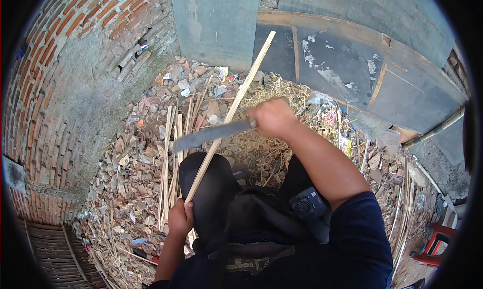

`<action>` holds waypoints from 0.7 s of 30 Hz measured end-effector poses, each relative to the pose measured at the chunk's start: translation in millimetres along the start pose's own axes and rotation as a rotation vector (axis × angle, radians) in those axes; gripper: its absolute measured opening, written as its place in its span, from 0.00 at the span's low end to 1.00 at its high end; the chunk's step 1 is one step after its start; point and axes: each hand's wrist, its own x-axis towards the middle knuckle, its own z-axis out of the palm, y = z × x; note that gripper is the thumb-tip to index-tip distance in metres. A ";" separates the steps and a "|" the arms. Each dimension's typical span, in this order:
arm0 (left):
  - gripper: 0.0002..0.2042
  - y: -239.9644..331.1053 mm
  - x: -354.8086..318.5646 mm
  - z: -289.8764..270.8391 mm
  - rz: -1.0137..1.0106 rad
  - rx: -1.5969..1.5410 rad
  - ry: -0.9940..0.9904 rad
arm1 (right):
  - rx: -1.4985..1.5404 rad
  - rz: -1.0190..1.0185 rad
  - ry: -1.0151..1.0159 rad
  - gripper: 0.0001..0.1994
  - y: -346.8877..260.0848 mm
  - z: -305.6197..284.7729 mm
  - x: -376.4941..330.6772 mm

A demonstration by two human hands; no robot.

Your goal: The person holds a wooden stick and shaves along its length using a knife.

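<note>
A curved brick wall (60, 82) closes off the left side, with patches of grey mortar and a gap between bricks near its top. Across the far side stand a grey-green panel (216, 22) and a dark board (342, 62) with a wooden frame. Between them the ground (131, 178) is covered edge to edge with broken rubble, scraps of paper and plastic, and a heap of dry straw (282, 97) at the foot of the board. A pale pipe (437, 128) runs along the right edge, above a bundle of thin canes and a red stool (435, 243) in the lower right corner. Open room is small: only the strip of rubble between the person's dark-clad knees and the walls.

A loose sheaf of split sticks (168, 163) lies on the rubble left of the knees. The right hand (271, 117) is closed tight on the handle of a long knife (211, 134), blade pointing left and crossing a long bamboo strip (236, 102). The left hand (180, 218) grips the strip's near end, fingers wrapped round it; the strip slants up toward the panel's lower edge.
</note>
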 end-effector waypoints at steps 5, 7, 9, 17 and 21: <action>0.19 8.9 11.5 -4.7 0.019 0.008 -0.057 | 0.122 0.380 0.021 0.19 55.7 4.7 -1.9; 0.18 8.4 10.5 -4.7 0.010 0.011 -0.056 | 0.252 0.364 -0.003 0.20 55.8 5.9 -0.6; 0.18 3.9 7.2 -5.3 -0.002 -0.021 -0.043 | 0.385 0.361 -0.033 0.21 55.7 9.5 -3.7; 0.19 9.4 8.3 -4.3 0.024 0.001 -0.037 | 0.335 0.279 -0.040 0.21 42.6 -9.9 -15.9; 0.18 13.5 2.4 -5.7 0.009 0.115 -0.017 | 0.126 0.061 -0.168 0.19 12.2 -10.2 -20.6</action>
